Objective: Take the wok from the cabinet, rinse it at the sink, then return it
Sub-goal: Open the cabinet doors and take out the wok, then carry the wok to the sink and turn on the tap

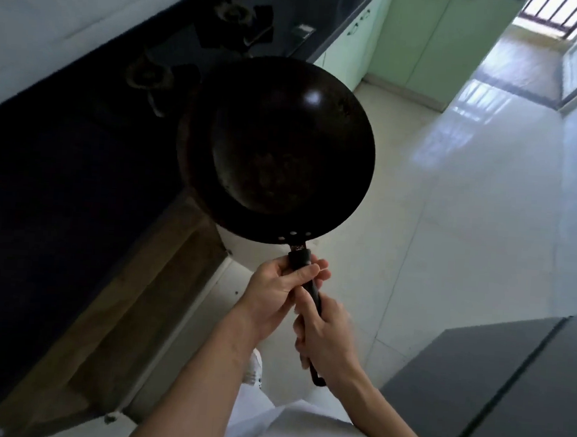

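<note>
Kitchen floor (451,212) | left hand (271,292) grip wraps wok (278,149) handle front | right hand (326,340) clasps rear

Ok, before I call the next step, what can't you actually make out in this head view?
- Sink: not in frame.
- Wok wet or dry: the bowl is too dark to tell.
- Wok handle: mostly covered by the left hand and right hand.
- Countertop: underexposed; only two stove burners show faintly.
- Cabinet under the counter: interior in shadow, partly hidden by the wok.
</note>
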`<state>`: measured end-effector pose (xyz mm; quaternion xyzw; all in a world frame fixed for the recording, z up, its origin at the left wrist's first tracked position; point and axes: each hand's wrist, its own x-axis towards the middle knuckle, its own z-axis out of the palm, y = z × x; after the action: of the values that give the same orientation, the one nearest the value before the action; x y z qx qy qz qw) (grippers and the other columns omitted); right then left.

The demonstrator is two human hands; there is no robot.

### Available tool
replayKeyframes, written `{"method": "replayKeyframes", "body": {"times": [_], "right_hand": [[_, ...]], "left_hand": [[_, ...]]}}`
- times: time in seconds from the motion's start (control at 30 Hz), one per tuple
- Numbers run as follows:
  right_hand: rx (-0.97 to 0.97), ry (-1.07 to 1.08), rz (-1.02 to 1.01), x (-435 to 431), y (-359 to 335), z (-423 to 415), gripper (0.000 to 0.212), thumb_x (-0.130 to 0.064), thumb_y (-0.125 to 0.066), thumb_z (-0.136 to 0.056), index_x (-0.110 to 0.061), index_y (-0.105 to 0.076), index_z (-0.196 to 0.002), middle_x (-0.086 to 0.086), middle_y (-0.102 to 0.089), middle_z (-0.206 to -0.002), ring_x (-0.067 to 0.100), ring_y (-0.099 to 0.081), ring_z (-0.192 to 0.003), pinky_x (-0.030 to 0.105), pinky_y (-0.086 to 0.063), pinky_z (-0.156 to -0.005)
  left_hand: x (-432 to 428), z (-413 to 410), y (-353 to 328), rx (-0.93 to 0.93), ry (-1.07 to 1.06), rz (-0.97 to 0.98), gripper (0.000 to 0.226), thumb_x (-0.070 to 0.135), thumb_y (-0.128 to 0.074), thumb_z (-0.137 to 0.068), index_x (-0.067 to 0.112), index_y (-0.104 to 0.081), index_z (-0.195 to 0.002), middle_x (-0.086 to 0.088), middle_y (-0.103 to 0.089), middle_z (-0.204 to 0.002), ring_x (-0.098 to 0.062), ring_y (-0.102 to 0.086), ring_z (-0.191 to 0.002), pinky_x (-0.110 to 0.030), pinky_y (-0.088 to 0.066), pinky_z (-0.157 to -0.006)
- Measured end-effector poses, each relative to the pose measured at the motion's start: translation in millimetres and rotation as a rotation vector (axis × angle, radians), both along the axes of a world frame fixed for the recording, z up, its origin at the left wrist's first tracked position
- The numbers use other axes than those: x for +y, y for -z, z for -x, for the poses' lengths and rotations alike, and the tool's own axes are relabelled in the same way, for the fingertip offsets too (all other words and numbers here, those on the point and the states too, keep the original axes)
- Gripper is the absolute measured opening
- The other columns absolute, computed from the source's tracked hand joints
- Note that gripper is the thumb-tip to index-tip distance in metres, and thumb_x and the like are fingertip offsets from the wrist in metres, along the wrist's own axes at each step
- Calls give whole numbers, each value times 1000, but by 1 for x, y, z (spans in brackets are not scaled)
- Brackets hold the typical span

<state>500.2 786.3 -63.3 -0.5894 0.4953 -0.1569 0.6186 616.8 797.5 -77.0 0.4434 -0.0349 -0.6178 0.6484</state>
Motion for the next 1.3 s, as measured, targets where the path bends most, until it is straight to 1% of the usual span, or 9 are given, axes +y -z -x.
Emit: {"method": "replayKeyframes", "body": {"times": [0.1, 0.23, 0.33, 0.47, 0.7, 0.8, 1.0, 1.2, 1.3], "right_hand": [[-35, 104, -13, -9, -7, -15, 36, -31, -52, -102, -5, -57, -78, 8, -53, -56, 16, -48, -39, 32, -44, -38], [-47, 227, 11, -24, -11, -22, 40, -32, -53, -102, 2, -58, -82, 7, -54, -54, 16, -48, -38, 31, -45, -38], [-46, 299, 48, -40, -11, -17, 41, -33, -53, -102, 1, -59, -80, 6, -55, -53, 16, -49, -37, 32, -46, -39], [-50, 394, 85, -64, -9, -4, 37, -34, -52, -102, -7, -58, -78, 5, -55, -54, 13, -50, -38, 31, -47, -42], [-58, 534, 95, -141, -3, 22, 38, -34, -53, -101, -2, -59, -82, 4, -56, -54, 14, -52, -40, 35, -49, -46], [-76, 567, 94, -195, 0, 35, 38, -32, -53, -102, -1, -58, -80, 2, -54, -53, 12, -48, -38, 31, -46, -42], [-53, 551, 92, -313, -5, 69, 35, -30, -52, -103, -10, -55, -74, 1, -52, -51, 13, -48, -37, 28, -45, -38], [-65, 513, 51, -411, -9, 93, 37, -31, -51, -102, -7, -54, -74, 6, -51, -53, 16, -48, -36, 29, -44, -37], [-73, 487, 36, -445, -6, 94, 40, -31, -51, -103, 0, -54, -78, 6, -51, -53, 17, -48, -38, 30, -45, -38]], "left_hand": [[-23, -19, -7, -26, 127, 13, 25, 2, -63, -86, -2, -61, -110, -13, -73, -106, -23, -71, -98, -29, -56, -88], [-54, -24, -14, -58, 273, 9, 28, 1, -60, -90, -6, -58, -117, -14, -72, -108, -22, -71, -97, -27, -57, -85], [-79, -18, -17, -66, 363, 10, 27, 0, -60, -91, -7, -58, -117, -15, -71, -109, -23, -71, -98, -25, -57, -82], [-115, -2, -20, -75, 470, 5, 29, 0, -60, -91, -8, -58, -119, -16, -72, -111, -23, -71, -99, -26, -57, -83], [-204, 30, -21, -118, 602, 0, 28, 1, -61, -91, -8, -59, -118, -15, -71, -112, -22, -71, -100, -24, -57, -81], [-259, 45, -20, -144, 628, 0, 29, 3, -61, -92, -7, -59, -119, -16, -71, -114, -22, -71, -101, -25, -57, -82], [-376, 81, -25, -145, 611, -11, 30, 2, -60, -92, -8, -57, -120, -17, -70, -114, -21, -70, -97, -27, -57, -88], [-468, 102, -26, -145, 567, -17, 28, 4, -61, -92, -5, -60, -118, -16, -71, -113, -20, -70, -99, -25, -56, -82], [-500, 102, -25, -137, 541, -40, 29, 4, -62, -91, -6, -59, -119, -15, -71, -112, -20, -70, -99, -24, -56, -80]]}}
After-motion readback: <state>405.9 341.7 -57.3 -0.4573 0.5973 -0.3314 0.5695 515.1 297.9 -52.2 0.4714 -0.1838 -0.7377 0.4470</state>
